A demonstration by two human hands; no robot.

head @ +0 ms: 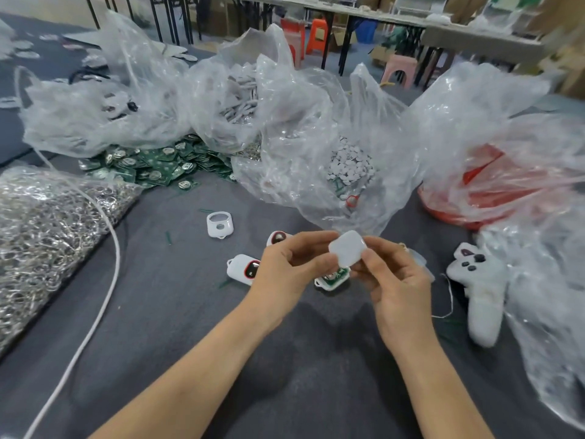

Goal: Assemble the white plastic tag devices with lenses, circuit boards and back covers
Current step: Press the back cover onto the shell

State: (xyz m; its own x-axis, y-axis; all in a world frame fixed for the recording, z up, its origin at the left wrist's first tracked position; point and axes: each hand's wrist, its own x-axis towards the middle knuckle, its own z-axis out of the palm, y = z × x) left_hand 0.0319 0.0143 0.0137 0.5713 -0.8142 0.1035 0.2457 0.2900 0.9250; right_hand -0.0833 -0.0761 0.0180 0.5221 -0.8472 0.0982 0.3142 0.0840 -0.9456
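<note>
Pinching a white back cover (347,251) by its edges between left hand (286,274) and right hand (391,282), just above the open board-filled tag (332,279); likely light, stiff, slippery.

The left hand (286,267) covered part of a tag (242,265) and most of another (278,237). The back cover (347,249) hid much of an open tag (332,279). Contents of the far bags (240,99) were too blurred to tell.
</note>
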